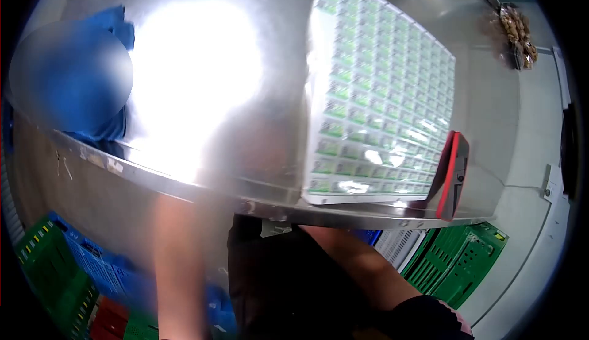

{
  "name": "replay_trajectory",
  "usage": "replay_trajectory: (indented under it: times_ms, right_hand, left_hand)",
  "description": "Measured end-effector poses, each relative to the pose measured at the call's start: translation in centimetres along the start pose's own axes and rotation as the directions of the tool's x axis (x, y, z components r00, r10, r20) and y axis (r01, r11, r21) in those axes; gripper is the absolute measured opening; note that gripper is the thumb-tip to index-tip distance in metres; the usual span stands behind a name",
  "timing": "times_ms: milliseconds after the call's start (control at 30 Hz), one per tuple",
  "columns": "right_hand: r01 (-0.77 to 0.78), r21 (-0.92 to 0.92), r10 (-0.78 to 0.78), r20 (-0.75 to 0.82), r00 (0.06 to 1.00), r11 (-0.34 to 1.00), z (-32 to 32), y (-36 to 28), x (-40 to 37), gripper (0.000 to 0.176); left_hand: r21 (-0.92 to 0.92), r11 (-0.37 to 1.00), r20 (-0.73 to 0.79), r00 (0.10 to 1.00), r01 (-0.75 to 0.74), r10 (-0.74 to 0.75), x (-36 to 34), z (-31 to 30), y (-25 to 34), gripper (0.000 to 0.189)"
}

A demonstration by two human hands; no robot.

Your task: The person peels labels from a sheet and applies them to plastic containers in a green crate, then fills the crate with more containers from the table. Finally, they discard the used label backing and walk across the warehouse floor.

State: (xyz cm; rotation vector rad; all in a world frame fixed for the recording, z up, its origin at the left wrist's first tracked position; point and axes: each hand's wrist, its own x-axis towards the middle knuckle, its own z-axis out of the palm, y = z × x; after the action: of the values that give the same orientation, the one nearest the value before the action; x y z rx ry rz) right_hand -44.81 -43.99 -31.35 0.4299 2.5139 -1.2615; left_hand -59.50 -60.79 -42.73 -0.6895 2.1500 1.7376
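My left forearm reaches up to the steel table's front edge, smeared by motion. Glare and blur wash out the left hand at its end. My right forearm slants up and left below the same edge, its hand hidden from view. On the steel table lies a large white sheet printed with rows of small green labels, under a shiny clear surface. A flat dark object with a red rim stands at the sheet's right front corner.
A blue item, blurred in its middle, is at the table's left end. Below the table are green crates at right and a blue crate at left. Bagged brown items are at the far right.
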Motion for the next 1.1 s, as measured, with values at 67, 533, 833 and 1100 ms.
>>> replay_trajectory:
  times_ms: [67, 533, 833, 1100]
  right_hand:
    - [-0.014, 0.206, -0.038, 0.246, 0.968, 0.978, -1.4, -2.2, -3.5, 0.03]
    - [0.254, 0.266, -0.233, -0.11, 0.966, 0.93, -25.2, -7.6, -9.8, 0.021]
    - [-0.052, -0.14, -0.043, -0.597, 0.801, 0.989, -31.7, -1.3, -0.8, 0.058]
    - [-0.22, -0.471, 0.054, -0.34, 0.939, 0.854, -38.3, -1.2, 6.8, 0.074]
  left_hand:
    - [0.036, 0.999, 0.032, 0.999, 0.032, -0.034, -2.7, -2.4, -0.1, 0.029]
    - [0.214, 0.934, 0.157, 0.934, 0.286, -0.322, -14.2, -13.1, -3.0, 0.028]
    - [0.214, 0.965, 0.239, 0.95, 0.15, -0.2, -12.1, -12.4, 7.1, 0.027]
    - [0.114, 0.993, 0.302, 0.951, 0.029, -0.062, -6.8, -6.0, 12.6, 0.027]
